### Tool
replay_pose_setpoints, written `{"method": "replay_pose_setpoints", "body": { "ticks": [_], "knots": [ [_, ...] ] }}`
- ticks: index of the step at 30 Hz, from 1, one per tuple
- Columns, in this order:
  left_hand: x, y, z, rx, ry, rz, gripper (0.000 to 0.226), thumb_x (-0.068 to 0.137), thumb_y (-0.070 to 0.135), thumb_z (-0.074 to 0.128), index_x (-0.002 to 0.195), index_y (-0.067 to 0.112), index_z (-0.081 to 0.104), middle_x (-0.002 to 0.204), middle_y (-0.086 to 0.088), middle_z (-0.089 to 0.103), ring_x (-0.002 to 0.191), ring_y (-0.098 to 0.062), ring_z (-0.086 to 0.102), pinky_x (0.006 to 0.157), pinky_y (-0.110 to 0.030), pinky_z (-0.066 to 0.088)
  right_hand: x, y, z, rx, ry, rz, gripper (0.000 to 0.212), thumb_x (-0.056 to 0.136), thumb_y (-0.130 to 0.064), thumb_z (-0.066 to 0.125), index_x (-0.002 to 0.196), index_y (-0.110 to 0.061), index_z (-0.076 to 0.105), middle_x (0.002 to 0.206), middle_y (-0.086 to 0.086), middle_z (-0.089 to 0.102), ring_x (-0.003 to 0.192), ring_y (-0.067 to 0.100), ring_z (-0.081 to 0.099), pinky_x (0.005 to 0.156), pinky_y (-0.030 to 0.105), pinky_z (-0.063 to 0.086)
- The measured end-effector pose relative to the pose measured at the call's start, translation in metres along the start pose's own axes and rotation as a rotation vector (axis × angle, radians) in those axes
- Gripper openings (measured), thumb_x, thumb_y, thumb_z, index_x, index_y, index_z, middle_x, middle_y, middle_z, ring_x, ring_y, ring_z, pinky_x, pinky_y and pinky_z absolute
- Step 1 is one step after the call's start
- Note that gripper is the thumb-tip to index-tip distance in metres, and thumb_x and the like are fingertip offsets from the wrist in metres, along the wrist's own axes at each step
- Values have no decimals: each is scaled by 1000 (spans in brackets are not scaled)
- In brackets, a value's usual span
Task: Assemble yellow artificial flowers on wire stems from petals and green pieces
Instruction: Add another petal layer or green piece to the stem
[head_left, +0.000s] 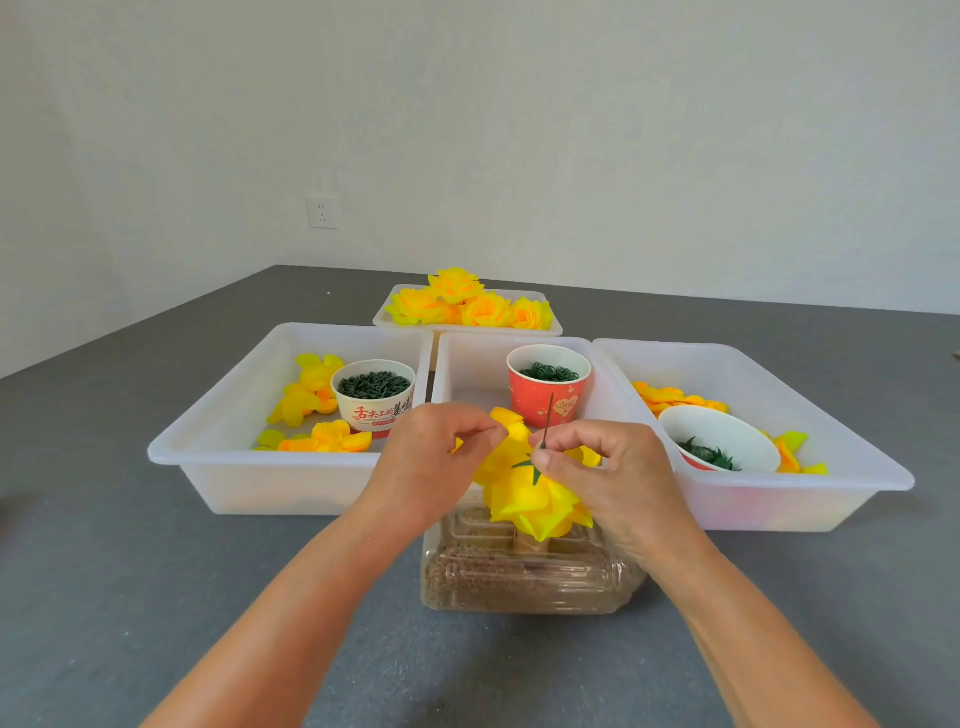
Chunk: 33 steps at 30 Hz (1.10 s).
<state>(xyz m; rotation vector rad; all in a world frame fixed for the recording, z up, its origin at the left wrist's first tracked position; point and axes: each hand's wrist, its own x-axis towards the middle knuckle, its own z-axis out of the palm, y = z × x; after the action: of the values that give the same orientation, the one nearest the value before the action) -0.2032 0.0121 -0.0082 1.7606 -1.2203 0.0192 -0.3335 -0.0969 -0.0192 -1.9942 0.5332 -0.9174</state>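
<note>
Bright, even daylight, soft faint shadows, sharp focus at centre, wide-angle bowing and slight softness toward edges

Yellow flower (530, 499) with green calyx (532, 467). Red cup (548, 402) bearing a heart motif; white trays (249, 457). Grey counter (104, 545).
</note>
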Motion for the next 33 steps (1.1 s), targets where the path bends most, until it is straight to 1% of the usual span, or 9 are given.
{"method": "replay_pose_setpoints", "body": {
  "ticks": [6,10,15,18,22,24,26,30,33],
  "knots": [
    [-1,-10,1,-25,3,-56,14,89,16,61,94,12,74,85,1,71,83,-15,63,72,-20,45,5,-7,-4,16,19,-20,14,76,-18,75,67,-29,72,78,-13,72,83,7,65,78,32,52],
    [0,-14,-1,-119,86,-123,22,89,2,56,103,13,68,86,5,68,76,7,60,65,-1,41,11,-16,-8,31,35,-33,22,75,-16,76,61,-32,71,73,-13,71,76,4,63,73,28,49],
    [-9,-15,2,-79,43,-167,22,79,3,67,82,25,67,73,21,63,70,9,58,63,-1,42,16,-26,-12,60,30,-18,10,75,-13,76,71,-21,73,76,-4,72,74,10,63,72,31,52],
    [-16,-13,8,-85,-90,-164,15,71,19,78,76,30,69,72,13,66,72,0,61,71,-15,48,15,-30,-13,84,37,-14,11,75,-11,75,72,-21,74,72,-5,72,70,9,62,70,30,51],
    [-17,-6,17,-309,-150,-240,19,67,19,82,82,26,73,82,2,73,82,-11,66,75,-26,53,14,-34,-12,93,35,-4,8,77,-10,74,74,-18,74,75,0,72,75,19,66,73,38,55],
    [-15,-1,21,-497,-162,-291,19,70,11,80,83,22,73,84,2,74,83,-13,69,69,-21,54,15,-36,-13,96,27,-3,5,77,-9,73,75,-14,74,75,3,72,75,25,68,72,41,56],
    [-14,4,25,-643,-154,-331,19,71,4,77,81,20,73,79,5,74,76,-5,69,60,-10,49,16,-38,-14,102,19,-5,4,77,-8,73,76,-11,74,74,1,72,73,22,68,70,37,57],
    [-12,9,30,-752,-122,-364,16,75,-2,71,80,13,72,69,7,73,66,-2,67,54,-7,47,18,-39,-16,102,22,-17,10,76,-8,74,72,-17,73,66,-11,70,65,-1,62,62,16,49],
    [-11,8,32,-764,-137,-344,15,77,-4,68,85,7,71,69,6,72,66,-2,68,55,-6,47,20,-40,-17,119,37,-6,8,76,-10,75,72,-17,73,70,-3,71,66,3,62,63,20,49]
  ]
}}
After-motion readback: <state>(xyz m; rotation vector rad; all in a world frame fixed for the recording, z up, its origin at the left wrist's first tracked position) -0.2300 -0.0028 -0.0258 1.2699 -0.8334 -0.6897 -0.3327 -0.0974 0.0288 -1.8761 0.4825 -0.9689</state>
